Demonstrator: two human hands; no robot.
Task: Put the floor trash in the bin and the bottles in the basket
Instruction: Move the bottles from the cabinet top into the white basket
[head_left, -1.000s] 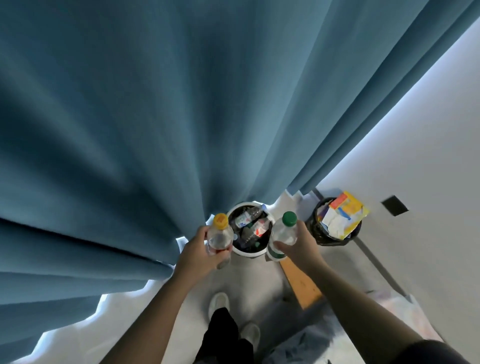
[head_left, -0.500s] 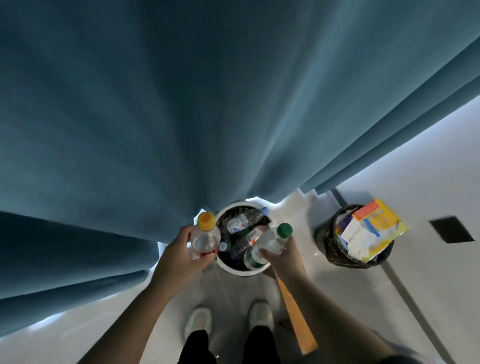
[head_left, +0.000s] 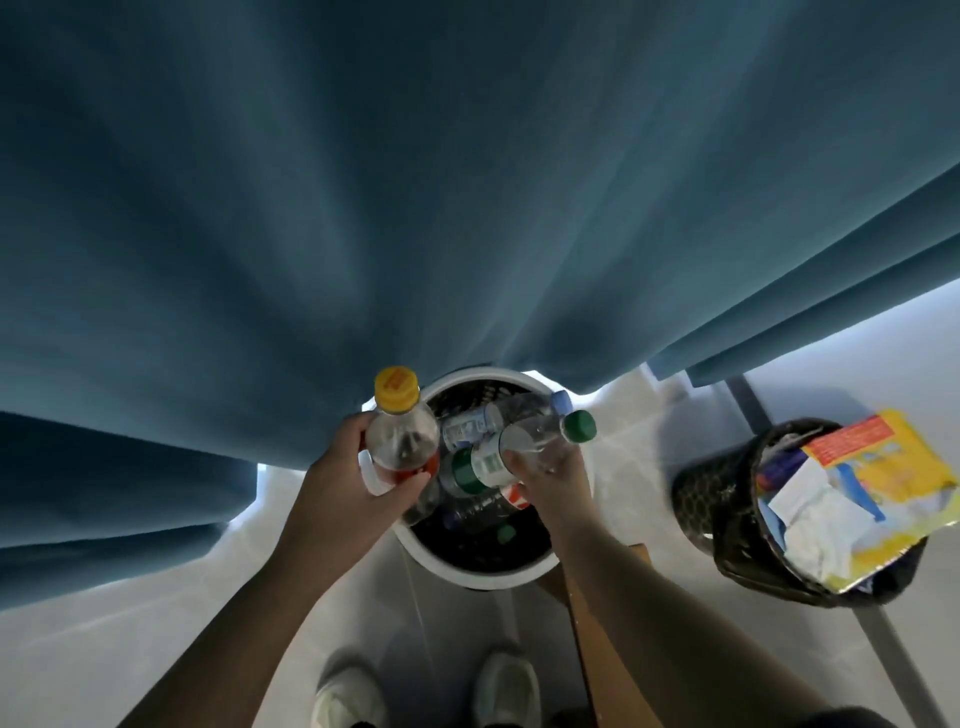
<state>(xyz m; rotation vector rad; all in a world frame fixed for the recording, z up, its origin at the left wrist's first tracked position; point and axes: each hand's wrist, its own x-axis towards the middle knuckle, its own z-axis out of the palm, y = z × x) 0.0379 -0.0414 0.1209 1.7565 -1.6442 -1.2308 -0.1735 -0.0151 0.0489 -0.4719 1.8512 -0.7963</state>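
Note:
My left hand (head_left: 345, 486) grips a clear bottle with a yellow cap (head_left: 399, 428), held upright at the left rim of the white basket (head_left: 483, 564). My right hand (head_left: 553, 475) holds a clear bottle with a green cap (head_left: 519, 449), tilted on its side over the basket's opening. Several other bottles lie inside the basket. To the right stands a black mesh bin (head_left: 727, 530) stuffed with a yellow package (head_left: 883, 467) and crumpled paper.
A heavy blue curtain (head_left: 467, 182) hangs right behind the basket and fills the upper view. A wooden board (head_left: 602, 649) lies on the pale floor by my right arm. My two white shoes (head_left: 506, 686) stand just short of the basket.
I have stepped closer, so the basket and bin loom larger. The right hand has tipped the green-capped bottle further onto its side over the basket. The left bottle stays upright.

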